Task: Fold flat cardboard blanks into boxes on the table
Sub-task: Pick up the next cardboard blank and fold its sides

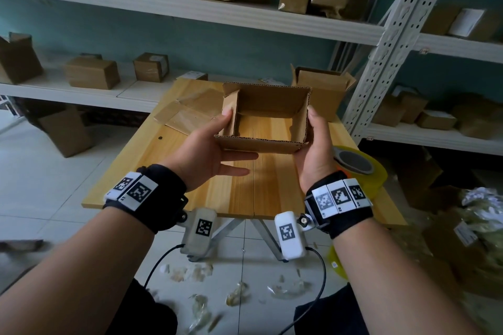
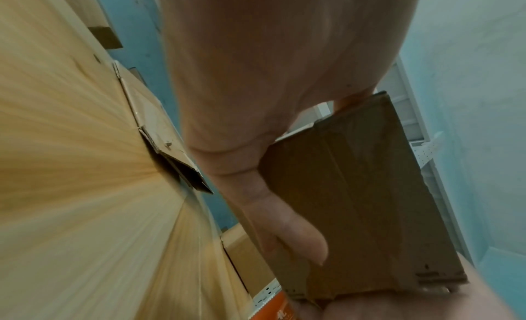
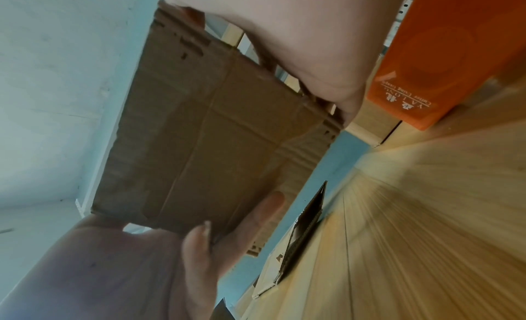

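I hold a brown cardboard box (image 1: 261,145) above the wooden table (image 1: 174,168), opened into a rectangular sleeve through which the tabletop shows. My left hand (image 1: 231,134) grips its left wall, thumb on an inner flap and fingers stretched under the near wall. My right hand (image 1: 313,141) grips the right wall with the thumb over the top edge; its fingers are hidden behind. The left wrist view shows the box's outer face (image 2: 356,201) under my fingers (image 2: 287,230). In the right wrist view both hands clasp the box (image 3: 205,145).
Flat cardboard blanks (image 1: 187,114) lie at the table's far left. An open box (image 1: 324,90) stands at its far right corner. A yellow tape roll (image 1: 356,163) on an orange dispenser (image 3: 444,55) sits at the right edge. White shelves (image 1: 190,8) hold several boxes.
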A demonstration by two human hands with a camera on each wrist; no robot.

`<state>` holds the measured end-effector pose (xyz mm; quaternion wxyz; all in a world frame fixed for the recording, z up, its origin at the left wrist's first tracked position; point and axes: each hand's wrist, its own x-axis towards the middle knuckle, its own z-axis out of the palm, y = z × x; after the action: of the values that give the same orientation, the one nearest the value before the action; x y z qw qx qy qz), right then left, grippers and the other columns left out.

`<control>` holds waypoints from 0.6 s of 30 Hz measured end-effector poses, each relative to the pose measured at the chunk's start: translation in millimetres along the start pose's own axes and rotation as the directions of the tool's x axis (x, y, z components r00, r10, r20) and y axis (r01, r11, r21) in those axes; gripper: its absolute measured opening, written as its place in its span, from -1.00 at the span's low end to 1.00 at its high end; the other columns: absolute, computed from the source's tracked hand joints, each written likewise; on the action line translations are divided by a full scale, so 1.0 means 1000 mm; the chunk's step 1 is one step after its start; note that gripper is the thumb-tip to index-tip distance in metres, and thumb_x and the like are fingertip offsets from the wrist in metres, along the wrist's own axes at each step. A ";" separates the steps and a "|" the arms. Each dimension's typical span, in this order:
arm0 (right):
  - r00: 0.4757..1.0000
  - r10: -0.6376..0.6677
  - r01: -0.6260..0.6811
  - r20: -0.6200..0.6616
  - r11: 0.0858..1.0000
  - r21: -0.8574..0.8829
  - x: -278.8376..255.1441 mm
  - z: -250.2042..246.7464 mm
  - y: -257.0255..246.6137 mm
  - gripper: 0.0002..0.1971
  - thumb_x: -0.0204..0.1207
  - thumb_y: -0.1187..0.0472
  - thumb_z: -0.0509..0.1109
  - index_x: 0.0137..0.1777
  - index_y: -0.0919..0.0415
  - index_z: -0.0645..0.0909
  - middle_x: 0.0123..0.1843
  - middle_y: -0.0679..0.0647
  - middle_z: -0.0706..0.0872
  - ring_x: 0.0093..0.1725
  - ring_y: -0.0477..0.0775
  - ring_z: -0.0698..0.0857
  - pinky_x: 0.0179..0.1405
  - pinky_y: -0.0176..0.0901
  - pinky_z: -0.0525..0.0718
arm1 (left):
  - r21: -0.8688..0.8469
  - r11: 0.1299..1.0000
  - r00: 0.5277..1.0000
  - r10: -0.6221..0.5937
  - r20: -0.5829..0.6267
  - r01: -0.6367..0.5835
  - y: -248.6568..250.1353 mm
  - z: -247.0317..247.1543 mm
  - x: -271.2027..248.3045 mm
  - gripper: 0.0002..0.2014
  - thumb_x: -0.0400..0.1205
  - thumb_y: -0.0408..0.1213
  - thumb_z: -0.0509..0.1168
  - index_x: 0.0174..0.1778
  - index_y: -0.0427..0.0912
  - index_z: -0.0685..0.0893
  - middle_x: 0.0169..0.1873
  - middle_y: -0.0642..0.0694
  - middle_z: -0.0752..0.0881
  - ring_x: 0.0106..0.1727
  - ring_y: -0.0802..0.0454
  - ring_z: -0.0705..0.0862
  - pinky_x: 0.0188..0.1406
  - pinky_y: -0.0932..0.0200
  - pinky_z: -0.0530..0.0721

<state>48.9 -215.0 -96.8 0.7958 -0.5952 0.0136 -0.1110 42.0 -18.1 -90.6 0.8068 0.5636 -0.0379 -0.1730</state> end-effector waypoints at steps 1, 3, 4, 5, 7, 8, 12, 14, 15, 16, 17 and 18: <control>1.000 0.009 -0.009 0.006 1.000 -0.007 0.000 0.000 0.000 0.22 -0.02 -0.72 0.47 0.68 -0.16 0.49 0.67 0.03 0.56 0.68 0.18 0.46 0.70 0.45 0.32 | 0.009 1.000 1.000 0.008 -0.009 -0.008 -0.001 0.001 0.000 -0.50 0.78 0.22 0.19 0.51 0.00 0.59 0.30 -0.42 0.79 0.30 -0.37 0.82 -0.05 -0.18 0.89; 1.000 0.011 -0.010 0.020 0.999 -0.038 -0.001 0.000 0.000 0.03 0.13 -0.66 0.47 0.62 -0.22 0.55 0.62 -0.06 0.61 0.65 0.13 0.51 0.69 0.43 0.35 | 0.022 1.000 1.000 0.017 -0.019 -0.016 -0.002 0.001 0.001 -0.44 0.76 0.24 0.20 0.56 -0.03 0.57 0.36 -0.46 0.75 0.29 -0.38 0.83 0.06 -0.26 0.87; 1.000 0.006 -0.005 0.023 0.998 -0.061 -0.001 0.000 0.000 -0.08 0.19 -0.61 0.47 0.56 -0.24 0.59 0.56 -0.09 0.67 0.61 0.10 0.55 0.67 0.40 0.37 | 0.027 0.999 0.999 0.022 -0.023 -0.022 -0.003 0.001 0.002 -0.45 0.76 0.24 0.20 0.55 -0.03 0.57 0.37 -0.47 0.74 0.28 -0.38 0.83 0.15 -0.31 0.84; 1.000 0.004 -0.002 0.026 0.997 -0.081 -0.001 0.000 0.000 -0.16 0.22 -0.58 0.47 0.51 -0.25 0.63 0.50 -0.12 0.71 0.57 0.08 0.59 0.66 0.37 0.39 | 0.034 0.999 0.999 0.027 -0.030 -0.026 -0.004 0.002 0.002 -0.49 0.77 0.23 0.20 0.52 -0.02 0.57 0.36 -0.47 0.75 0.27 -0.39 0.84 0.22 -0.35 0.81; 1.000 0.009 -0.007 0.025 0.994 -0.107 -0.001 0.000 0.002 -0.23 0.26 -0.56 0.47 0.47 -0.28 0.65 0.45 -0.15 0.74 0.54 0.06 0.61 0.65 0.35 0.41 | 0.051 0.998 0.998 0.030 -0.047 -0.028 -0.005 0.003 0.001 -0.59 0.80 0.20 0.18 0.42 0.03 0.59 0.30 -0.43 0.79 0.24 -0.38 0.85 0.29 -0.39 0.76; 1.000 0.014 -0.012 0.019 0.994 -0.111 -0.001 0.000 0.002 -0.27 0.28 -0.54 0.46 0.46 -0.31 0.66 0.44 -0.16 0.74 0.53 0.05 0.62 0.64 0.35 0.41 | 0.061 0.998 0.998 0.028 -0.054 -0.025 -0.005 0.004 0.001 -0.62 0.81 0.20 0.17 0.38 0.06 0.60 0.28 -0.41 0.81 0.24 -0.37 0.85 0.29 -0.39 0.76; 1.000 0.022 -0.022 0.000 0.993 -0.116 0.001 -0.001 0.002 -0.40 0.35 -0.47 0.46 0.40 -0.37 0.67 0.43 -0.16 0.74 0.53 0.08 0.61 0.64 0.40 0.41 | 0.102 0.995 0.998 0.023 -0.063 -0.017 -0.004 0.009 -0.002 -0.69 0.84 0.18 0.13 0.27 0.11 0.65 0.24 -0.36 0.84 0.23 -0.35 0.86 0.20 -0.30 0.79; 1.000 0.021 -0.020 0.015 0.994 -0.109 0.002 -0.001 0.002 -0.43 0.34 -0.43 0.47 0.37 -0.35 0.69 0.43 -0.13 0.74 0.53 0.11 0.60 0.64 0.44 0.40 | 0.114 0.993 0.997 0.020 -0.068 -0.013 -0.004 0.010 -0.004 -0.70 0.84 0.17 0.13 0.26 0.11 0.65 0.20 -0.33 0.86 0.22 -0.35 0.86 0.17 -0.28 0.79; 1.000 0.021 -0.019 0.016 0.994 -0.110 0.002 -0.001 0.002 -0.44 0.33 -0.42 0.48 0.35 -0.36 0.70 0.43 -0.12 0.74 0.53 0.12 0.60 0.64 0.46 0.40 | 0.119 0.993 0.997 0.020 -0.072 -0.012 -0.004 0.010 -0.004 -0.71 0.84 0.17 0.14 0.25 0.11 0.64 0.18 -0.31 0.87 0.21 -0.35 0.86 0.16 -0.27 0.79; 1.000 0.025 -0.023 0.013 0.993 -0.114 0.002 -0.001 0.002 -0.42 0.30 -0.40 0.50 0.36 -0.36 0.69 0.44 -0.11 0.73 0.54 0.13 0.60 0.64 0.46 0.41 | 0.122 0.992 0.997 0.020 -0.076 -0.011 -0.004 0.010 -0.005 -0.71 0.84 0.17 0.14 0.25 0.11 0.64 0.16 -0.29 0.88 0.21 -0.34 0.86 0.15 -0.26 0.78; 0.999 0.032 -0.031 0.005 0.993 -0.117 0.003 -0.001 0.002 -0.36 0.27 -0.39 0.52 0.40 -0.35 0.66 0.46 -0.10 0.72 0.55 0.15 0.60 0.64 0.46 0.42 | 0.124 0.992 0.996 0.020 -0.082 -0.010 -0.005 0.010 -0.005 -0.72 0.84 0.17 0.15 0.25 0.11 0.64 0.15 -0.28 0.88 0.20 -0.34 0.87 0.14 -0.25 0.78; 0.999 0.039 -0.038 0.000 0.992 -0.123 0.004 -0.002 0.003 -0.28 0.23 -0.39 0.54 0.45 -0.34 0.62 0.49 -0.08 0.70 0.56 0.16 0.59 0.64 0.46 0.43 | 0.128 0.992 0.996 0.020 -0.084 -0.009 -0.005 0.010 -0.005 -0.72 0.84 0.16 0.15 0.25 0.11 0.63 0.16 -0.29 0.88 0.20 -0.33 0.87 0.13 -0.24 0.79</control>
<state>52.4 -216.9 -99.6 0.7597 -0.6426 0.0310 -0.0940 34.1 -26.8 -90.8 0.7714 0.6205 -0.0185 -0.1400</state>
